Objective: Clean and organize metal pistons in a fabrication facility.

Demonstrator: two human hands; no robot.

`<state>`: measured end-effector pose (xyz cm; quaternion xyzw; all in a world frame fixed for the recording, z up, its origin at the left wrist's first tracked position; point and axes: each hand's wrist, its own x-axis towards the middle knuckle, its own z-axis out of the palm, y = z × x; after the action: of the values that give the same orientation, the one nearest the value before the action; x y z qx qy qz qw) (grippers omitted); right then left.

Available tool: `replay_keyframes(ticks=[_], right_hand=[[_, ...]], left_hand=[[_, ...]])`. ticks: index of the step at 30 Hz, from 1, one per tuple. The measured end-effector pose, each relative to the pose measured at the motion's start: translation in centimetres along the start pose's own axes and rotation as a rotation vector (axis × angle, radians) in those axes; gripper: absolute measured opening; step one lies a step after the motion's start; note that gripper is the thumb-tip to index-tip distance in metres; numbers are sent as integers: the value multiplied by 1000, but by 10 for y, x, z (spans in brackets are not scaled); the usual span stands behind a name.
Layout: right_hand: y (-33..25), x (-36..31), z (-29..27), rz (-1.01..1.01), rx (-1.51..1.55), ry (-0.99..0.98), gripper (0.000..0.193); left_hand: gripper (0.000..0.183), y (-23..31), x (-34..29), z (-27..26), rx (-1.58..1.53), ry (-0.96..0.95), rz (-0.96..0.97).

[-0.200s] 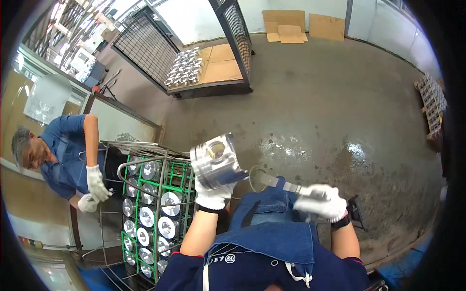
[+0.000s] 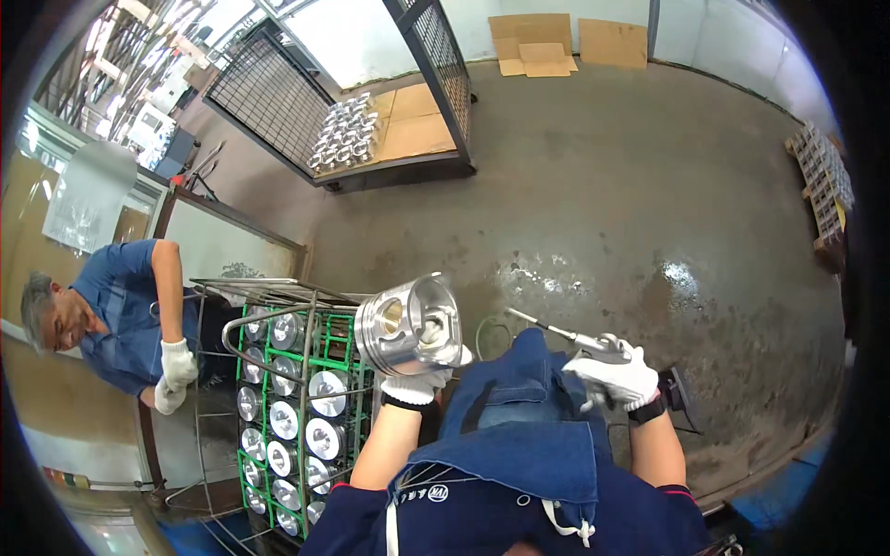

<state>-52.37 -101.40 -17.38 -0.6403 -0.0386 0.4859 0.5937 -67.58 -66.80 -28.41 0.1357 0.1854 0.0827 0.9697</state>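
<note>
A shiny metal engine piston point(image 2: 405, 326) is held up in my left hand point(image 2: 415, 384), which wears a white glove and is closed around its lower side. The piston is tilted, showing its pin hole and its hollow inside. My right hand point(image 2: 619, 378), gloved too, is wrapped around an air blow gun point(image 2: 601, 347). The gun's thin nozzle slants up and left, apart from the piston. Just left of my left forearm, a wire cart point(image 2: 313, 326) with green dividers point(image 2: 295, 355) carries rows of pistons point(image 2: 326, 439).
Across the cart, a co-worker in blue point(image 2: 130, 301) holds their gloved hands point(image 2: 176, 372) together. A mesh-sided trolley point(image 2: 408, 167) behind carries cardboard and several pistons point(image 2: 345, 134). A stacked pallet point(image 2: 820, 176) stands far right. Wet patches point(image 2: 681, 287) mark the floor.
The piston has turned in my left hand, so its hollow inside now faces more toward my right. The blow gun's nozzle has swung upward. The co-worker's hands have drawn closer together.
</note>
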Motion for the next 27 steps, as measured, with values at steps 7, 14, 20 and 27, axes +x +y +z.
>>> replay_keyframes(ticks=[7, 14, 20, 27], right_hand=[[-9, 12, 0, 15, 222, -133, 37], [-2, 11, -6, 12, 299, -290, 33], [-32, -13, 9, 74, -282, -235, 28], [-18, -2, -12, 101, -63, -253, 24]], left_hand=[[52, -7, -12, 36, 244, -7, 36], [52, -8, -23, 39, 195, -26, 58], [51, 4, -55, 56, -248, -78, 144], [54, 31, -96, 160, 165, 105, 174]])
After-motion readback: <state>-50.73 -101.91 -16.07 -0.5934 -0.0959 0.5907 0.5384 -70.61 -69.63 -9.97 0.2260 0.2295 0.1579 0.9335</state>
